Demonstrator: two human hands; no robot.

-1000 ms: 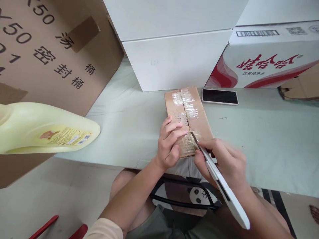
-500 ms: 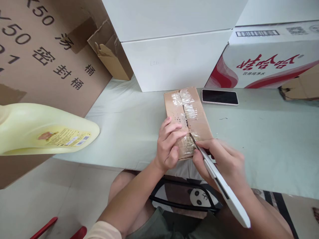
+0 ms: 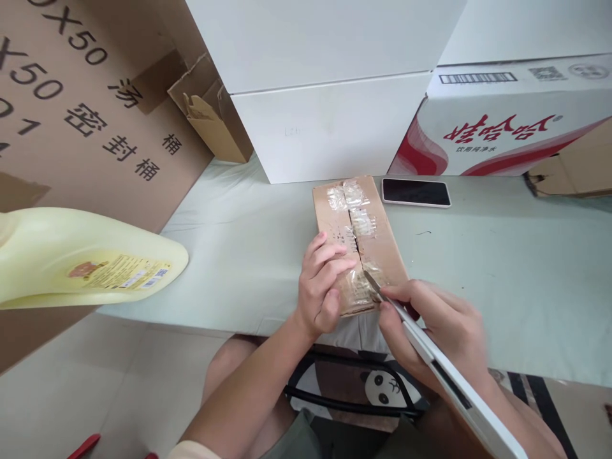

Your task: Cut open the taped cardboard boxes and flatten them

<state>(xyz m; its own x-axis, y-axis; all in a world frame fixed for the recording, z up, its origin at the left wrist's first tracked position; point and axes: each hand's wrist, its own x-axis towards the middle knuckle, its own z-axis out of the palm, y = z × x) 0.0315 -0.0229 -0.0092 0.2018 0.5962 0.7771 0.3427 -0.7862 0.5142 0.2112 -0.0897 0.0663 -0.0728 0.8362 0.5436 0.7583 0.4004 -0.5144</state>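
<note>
A small cardboard box lies on the pale green cloth, its top seam crossed by wrinkled strips of clear tape. My left hand grips the box's near left side, fingers spread over the top and thumb bent at the edge. In my right hand is a white utility knife with a long slotted handle. Its blade tip touches the seam near the taped near end, just right of my left fingertips. The knife slants down toward my right forearm. Contents of the box are hidden.
Behind the box stand white cartons and a red-and-white water carton. A phone lies to the right. At left are a pale yellow bottle, a small open carton and a large printed cardboard box.
The knife and my right hand have shifted slightly toward me along the seam. My left hand keeps its hold on the box. The whole view has moved a little.
</note>
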